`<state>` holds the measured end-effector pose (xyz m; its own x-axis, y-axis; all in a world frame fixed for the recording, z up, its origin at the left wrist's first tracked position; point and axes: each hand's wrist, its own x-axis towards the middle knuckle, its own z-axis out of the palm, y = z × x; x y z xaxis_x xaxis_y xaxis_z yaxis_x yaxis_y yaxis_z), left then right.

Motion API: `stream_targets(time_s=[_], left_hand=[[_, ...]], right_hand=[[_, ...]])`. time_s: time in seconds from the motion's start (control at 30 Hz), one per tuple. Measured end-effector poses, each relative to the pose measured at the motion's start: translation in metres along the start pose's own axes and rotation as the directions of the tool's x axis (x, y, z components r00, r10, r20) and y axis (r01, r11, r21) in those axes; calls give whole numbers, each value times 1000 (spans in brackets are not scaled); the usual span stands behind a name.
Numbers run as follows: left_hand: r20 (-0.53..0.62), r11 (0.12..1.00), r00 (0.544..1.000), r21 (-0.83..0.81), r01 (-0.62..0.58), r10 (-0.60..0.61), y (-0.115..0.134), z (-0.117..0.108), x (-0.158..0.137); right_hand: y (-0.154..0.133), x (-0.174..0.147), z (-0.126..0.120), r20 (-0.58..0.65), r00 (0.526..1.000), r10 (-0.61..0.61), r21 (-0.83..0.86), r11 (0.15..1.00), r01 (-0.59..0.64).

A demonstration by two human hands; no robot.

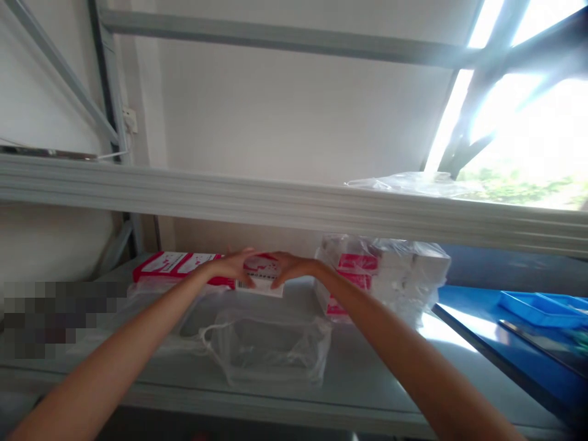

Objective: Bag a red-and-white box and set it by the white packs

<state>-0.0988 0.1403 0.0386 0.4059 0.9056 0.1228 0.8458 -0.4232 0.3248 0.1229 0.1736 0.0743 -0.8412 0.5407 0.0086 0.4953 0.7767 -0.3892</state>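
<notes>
Both arms reach to the back of a grey shelf. My left hand [237, 267] and my right hand [290, 267] are curved around a small white and magenta box [263, 277], one at each side, fingers closed on it. Left of it lie more magenta and white boxes [181, 263], touching or very near my left hand. A clear plastic bag [271, 349] lies crumpled in front of my hands. To the right stands a stack of boxes wrapped in clear plastic [381, 275], partly behind my right forearm.
A grey metal beam [275, 199] crosses above my hands, with clear plastic [404, 182] on top. Blue trays [542, 308] sit on a blue surface at the right. The shelf's front edge [257, 401] runs below, and a bright window is at upper right.
</notes>
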Motion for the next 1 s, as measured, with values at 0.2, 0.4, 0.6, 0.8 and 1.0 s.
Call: stream_targets(time_s=[0.2, 0.4, 0.6, 0.8, 1.0], left_hand=[[76, 986, 995, -158, -45, 58, 69, -77, -73], [374, 964, 923, -267, 10, 94, 111, -80, -121], [491, 896, 858, -436, 89, 154, 114, -35, -117], [461, 892, 886, -419, 168, 50, 84, 3, -93], [368, 842, 925, -526, 121, 98, 55, 19, -73]], right_hand=[[-56, -55, -47, 173, 984, -43, 212, 977, 5], [-94, -99, -44, 486, 874, -3, 412, 882, -226], [-78, -102, -14, 655, 755, 39, 429, 803, -414], [-58, -90, 4, 556, 818, 144, 394, 821, -413], [-55, -82, 8, 436, 874, 215, 445, 792, -417]])
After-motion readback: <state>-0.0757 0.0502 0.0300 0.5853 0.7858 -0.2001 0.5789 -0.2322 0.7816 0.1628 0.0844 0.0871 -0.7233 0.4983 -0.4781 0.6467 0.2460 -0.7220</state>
